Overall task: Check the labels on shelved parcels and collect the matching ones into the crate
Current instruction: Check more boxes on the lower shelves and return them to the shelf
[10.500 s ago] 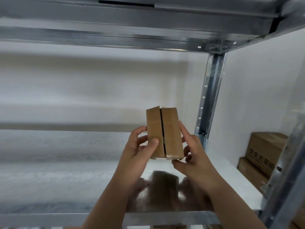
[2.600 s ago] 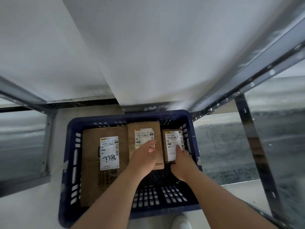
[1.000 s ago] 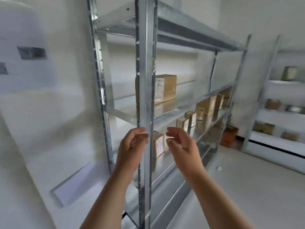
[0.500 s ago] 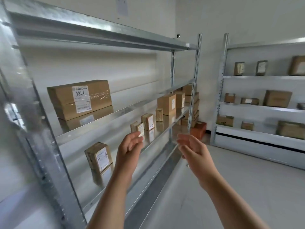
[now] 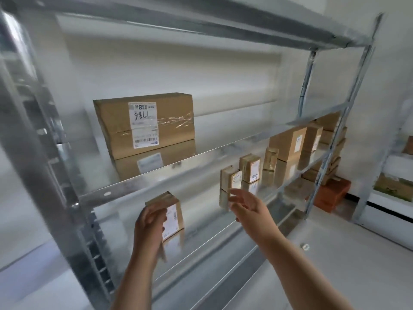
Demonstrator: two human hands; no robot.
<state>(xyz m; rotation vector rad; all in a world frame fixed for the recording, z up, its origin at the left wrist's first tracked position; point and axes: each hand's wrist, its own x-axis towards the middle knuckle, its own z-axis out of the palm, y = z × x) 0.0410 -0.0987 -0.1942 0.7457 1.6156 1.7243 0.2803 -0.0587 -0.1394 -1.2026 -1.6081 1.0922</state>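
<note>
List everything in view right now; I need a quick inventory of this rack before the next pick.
Shelving rack: one, galvanised grey, left and centre.
Large parcel: one, brown, upper shelf, white label with handwriting.
Nearest small parcel: one, brown, white label, lower shelf.
Small parcels: three, brown, in a row further along the lower shelf.
Medium boxes: two, brown, labelled, beyond the small ones.
Stacked boxes: count unclear, brown, rack's far end.
Orange-red object: one, on the floor at the far end.
Second rack: one, grey, right edge, with blurred parcels.
Left hand: at the nearest small parcel; grip blurred.
Right hand: open, in the air before the lower shelf.
</note>
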